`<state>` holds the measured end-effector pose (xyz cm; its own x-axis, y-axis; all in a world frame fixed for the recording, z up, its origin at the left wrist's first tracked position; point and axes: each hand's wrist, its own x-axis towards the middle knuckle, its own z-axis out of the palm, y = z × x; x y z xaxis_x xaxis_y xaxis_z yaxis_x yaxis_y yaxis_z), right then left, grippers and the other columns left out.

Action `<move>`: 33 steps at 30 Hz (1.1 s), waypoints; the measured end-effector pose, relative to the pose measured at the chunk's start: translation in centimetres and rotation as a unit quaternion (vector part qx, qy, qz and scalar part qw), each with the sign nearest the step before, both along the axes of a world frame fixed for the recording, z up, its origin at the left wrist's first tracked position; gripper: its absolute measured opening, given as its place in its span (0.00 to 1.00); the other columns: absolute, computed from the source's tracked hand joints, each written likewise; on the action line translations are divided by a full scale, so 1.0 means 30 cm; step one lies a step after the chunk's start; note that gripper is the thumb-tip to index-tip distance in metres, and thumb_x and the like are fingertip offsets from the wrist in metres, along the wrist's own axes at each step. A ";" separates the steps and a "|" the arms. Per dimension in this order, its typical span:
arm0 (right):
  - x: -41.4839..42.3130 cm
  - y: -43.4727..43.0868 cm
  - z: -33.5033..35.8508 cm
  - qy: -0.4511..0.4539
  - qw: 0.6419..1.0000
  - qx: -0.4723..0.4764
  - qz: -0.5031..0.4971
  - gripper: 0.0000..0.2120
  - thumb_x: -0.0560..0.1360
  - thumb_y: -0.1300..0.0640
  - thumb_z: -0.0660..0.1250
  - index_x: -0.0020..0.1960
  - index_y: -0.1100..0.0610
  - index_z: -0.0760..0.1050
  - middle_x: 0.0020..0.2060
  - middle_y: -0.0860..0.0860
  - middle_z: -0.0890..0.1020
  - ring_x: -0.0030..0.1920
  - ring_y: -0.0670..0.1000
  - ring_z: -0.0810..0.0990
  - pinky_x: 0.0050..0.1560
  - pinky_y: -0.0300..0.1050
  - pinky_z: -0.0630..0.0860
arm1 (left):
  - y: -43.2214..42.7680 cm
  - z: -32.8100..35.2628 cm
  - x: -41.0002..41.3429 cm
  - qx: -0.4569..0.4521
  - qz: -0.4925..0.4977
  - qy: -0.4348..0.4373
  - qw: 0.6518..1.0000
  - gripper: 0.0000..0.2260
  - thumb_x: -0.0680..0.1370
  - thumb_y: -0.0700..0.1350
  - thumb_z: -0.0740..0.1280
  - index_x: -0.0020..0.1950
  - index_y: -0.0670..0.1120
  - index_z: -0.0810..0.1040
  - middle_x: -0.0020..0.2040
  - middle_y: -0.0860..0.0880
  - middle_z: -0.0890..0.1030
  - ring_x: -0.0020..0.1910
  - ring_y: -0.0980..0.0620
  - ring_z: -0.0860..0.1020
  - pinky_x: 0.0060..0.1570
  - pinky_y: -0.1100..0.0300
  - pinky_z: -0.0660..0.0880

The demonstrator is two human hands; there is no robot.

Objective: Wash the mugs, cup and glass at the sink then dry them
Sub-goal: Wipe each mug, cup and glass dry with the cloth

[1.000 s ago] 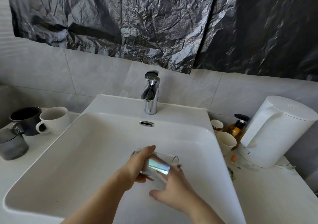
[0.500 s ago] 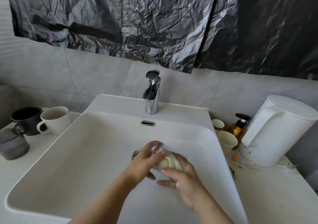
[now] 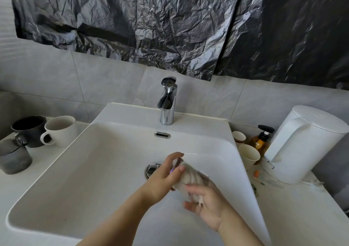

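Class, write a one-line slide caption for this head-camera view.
Over the white sink, the left hand holds a clear glass while fingers of the right hand reach inside it.

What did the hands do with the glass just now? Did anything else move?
The right hand pushed its fingers inside the glass, and the glass shifted a little right, uncovering the drain. The left hand kept gripping the glass. The dark mug, white mug and faucet stayed put.
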<state>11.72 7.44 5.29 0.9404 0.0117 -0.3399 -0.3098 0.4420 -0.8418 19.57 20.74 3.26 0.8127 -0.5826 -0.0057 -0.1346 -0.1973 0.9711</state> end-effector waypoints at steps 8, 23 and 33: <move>0.006 0.061 -0.026 -0.047 0.960 -0.275 0.032 0.26 0.71 0.72 0.64 0.57 0.43 0.77 0.44 0.42 0.84 0.41 0.39 0.80 0.38 0.38 0.78 | 0.006 -0.004 0.004 -0.014 0.084 0.093 0.992 0.13 0.75 0.64 0.59 0.51 0.57 0.74 0.38 0.56 0.75 0.36 0.56 0.73 0.33 0.69 0.68; 0.024 0.046 -0.105 -0.107 0.899 -0.417 0.085 0.34 0.62 0.52 0.67 0.66 0.34 0.68 0.59 0.37 0.78 0.65 0.44 0.71 0.63 0.39 0.71 | 0.013 0.021 0.005 -0.021 0.086 0.274 0.958 0.28 0.75 0.69 0.52 0.35 0.47 0.73 0.26 0.50 0.67 0.24 0.54 0.64 0.25 0.65 0.58; 0.018 0.006 -0.075 -0.125 0.945 -0.278 -0.118 0.09 0.59 0.57 0.66 0.38 0.52 0.81 0.34 0.47 0.82 0.36 0.45 0.78 0.38 0.33 0.71 | 0.012 0.020 0.032 -0.087 0.181 0.306 0.931 0.20 0.78 0.63 0.56 0.38 0.48 0.72 0.26 0.50 0.65 0.23 0.54 0.60 0.23 0.66 0.54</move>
